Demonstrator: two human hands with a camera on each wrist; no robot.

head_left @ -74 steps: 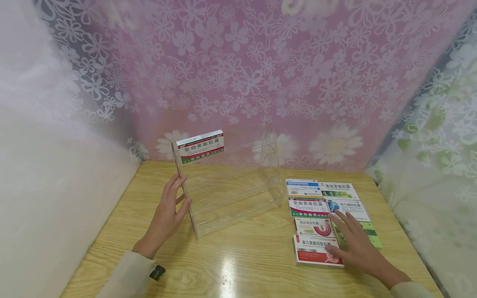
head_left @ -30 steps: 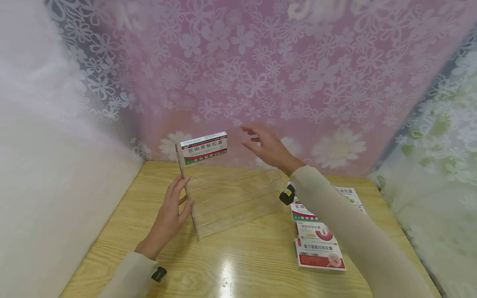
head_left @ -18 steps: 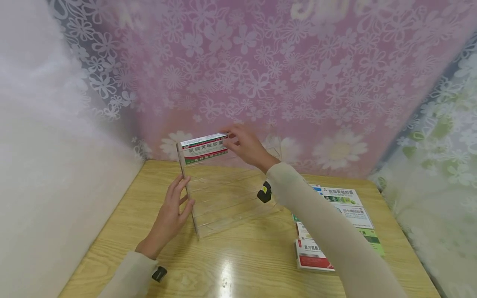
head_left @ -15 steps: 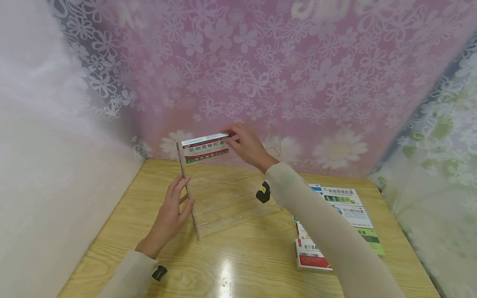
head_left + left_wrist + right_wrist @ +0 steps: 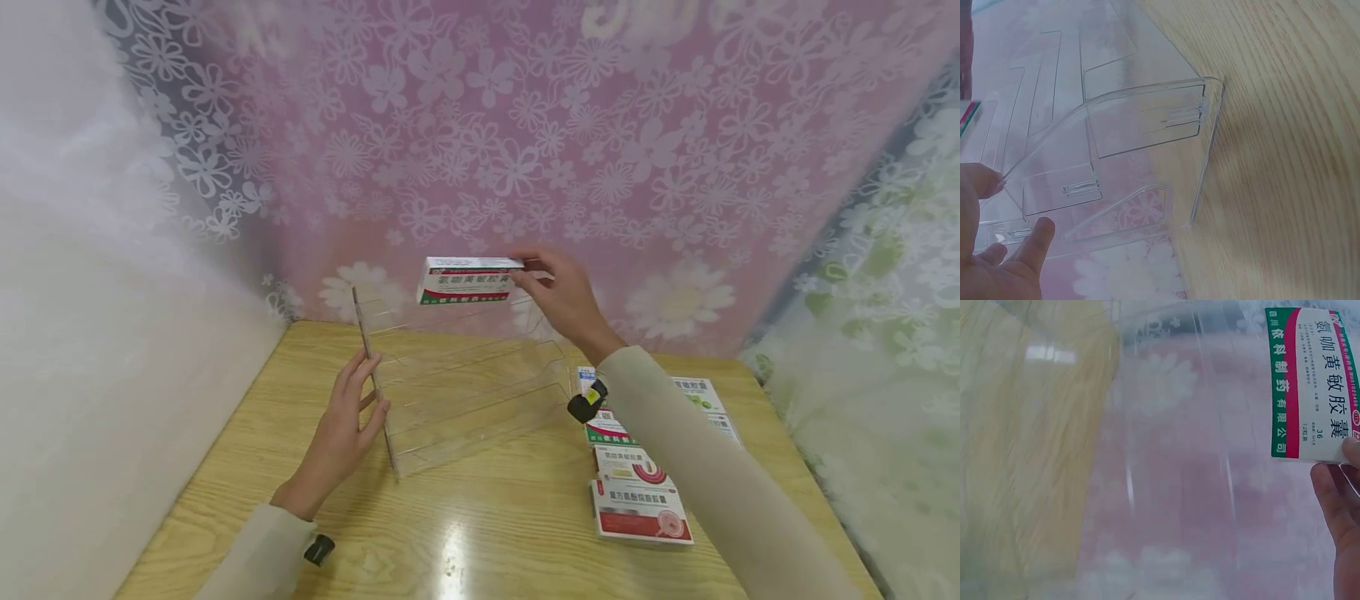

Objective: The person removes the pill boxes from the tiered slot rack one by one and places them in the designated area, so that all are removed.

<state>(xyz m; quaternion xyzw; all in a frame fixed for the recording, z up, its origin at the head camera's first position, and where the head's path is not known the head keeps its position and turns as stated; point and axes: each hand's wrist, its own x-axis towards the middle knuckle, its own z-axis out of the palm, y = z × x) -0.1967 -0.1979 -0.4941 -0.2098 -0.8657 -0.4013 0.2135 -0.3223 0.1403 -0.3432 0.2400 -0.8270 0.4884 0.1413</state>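
A white, red and green medicine box (image 5: 468,282) is held up by its right end between the thumb and fingers of my right hand (image 5: 562,298). It overlaps the top of a clear plastic tiered display rack (image 5: 465,392) in the head view. The right wrist view shows the front of the medicine box (image 5: 1310,384), with my right hand (image 5: 1341,506) at its lower end. My left hand (image 5: 337,429) grips the rack's left side panel near mid-height. In the left wrist view, the thumb of my left hand (image 5: 997,250) lies on the panel's edge.
Right of the rack on the wooden table (image 5: 450,517), several medicine boxes lie flat, among them a red and white box (image 5: 641,512) in front and a white box with pink arcs (image 5: 630,464). My right forearm hides some. A floral curtain (image 5: 480,150) hangs behind.
My right hand went from the flat boxes to the rack's top tier, took hold of the medicine box there and moved it right. My left hand stayed on the side panel.
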